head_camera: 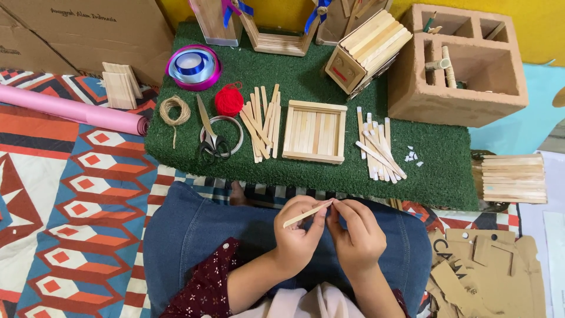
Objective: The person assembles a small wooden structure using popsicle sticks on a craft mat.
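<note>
- At the far left, a long pink paper roll (70, 109) lies on the patterned red, blue and white mat (65, 194), with small flat wooden panels (120, 84) propped just behind it against a brown cardboard box (100, 26).
- On the left part of the green artificial-grass board (306, 82) sit a purple spool of blue ribbon (193, 66), a coil of tan twine (174, 111), black-handled scissors (210, 135) lying across a clear tape ring, and a red ball of yarn (228, 99).
- Near the middle of the board lie a loose heap of plain wooden craft sticks (262, 122) and, just beside it, a square tray built of craft sticks (314, 131).
- Below the board, over the blue denim lap (194, 229), the left hand (299, 235) has its fingers closed around a single pale wooden craft stick (306, 214), held slanting up to the right.
- The right hand (356, 235) touches it, fingers pinched on the stick's upper right tip.
- Right of the tray lies a second heap of craft sticks with white ends (376, 150), with small white bits (412, 156) beside it.
- Farther right stand a small craft-stick house (368, 50) and a reddish hollow concrete block (459, 65).
- At the right edge rest a stack of craft-stick panels (511, 178) and cut brown cardboard pieces (488, 271).
</note>
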